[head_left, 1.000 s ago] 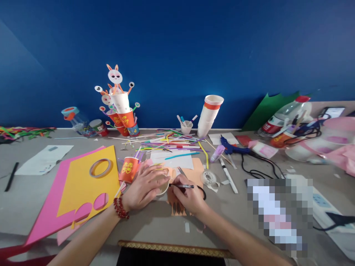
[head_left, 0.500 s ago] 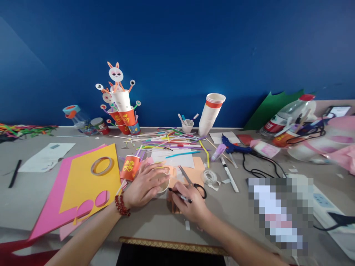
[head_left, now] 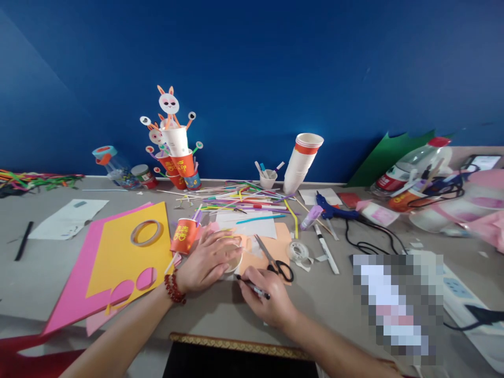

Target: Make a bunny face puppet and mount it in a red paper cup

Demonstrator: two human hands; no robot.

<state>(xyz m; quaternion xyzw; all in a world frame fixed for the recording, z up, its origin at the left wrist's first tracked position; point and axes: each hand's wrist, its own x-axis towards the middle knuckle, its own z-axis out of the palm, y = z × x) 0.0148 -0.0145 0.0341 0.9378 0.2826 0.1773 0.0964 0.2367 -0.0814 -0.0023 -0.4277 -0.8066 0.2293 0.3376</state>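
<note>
A: What is held by the right hand (head_left: pixel 263 296)?

B: A dark-and-white pen (head_left: pixel 259 290). It is pinched narrowly between thumb and fingers, and its dark tip is pointed leftward, toward the left hand (head_left: pixel 205 262).

A: And how is the left hand set?

B: It is laid palm down, with its fingers stretched across a pale round item (head_left: pixel 233 261) (a cup, to judge by the rim). Whether that item is actually gripped cannot be told, since much of it is covered.

A: Where is it found, relative to the pen grip?

B: Just beyond the grip and to its left. The pen tip is held near the rim; whether anything is touched by the tip cannot be made out.

A: What else is seen about the pen grip?

B: Just beyond it, a pair of scissors (head_left: pixel 268 253) is laid over a peach sheet (head_left: pixel 280 236), blades pointed away. To the right of the scissors, a roll of clear tape (head_left: pixel 293 252) and a white marker (head_left: pixel 329 255) are placed.

A: And around the left hand?

B: Just beyond it, to its left, a red paper cup (head_left: pixel 183 237) is set. Farther left, a yellow sheet (head_left: pixel 118 236) is spread over a pink sheet (head_left: pixel 71 289).
</note>
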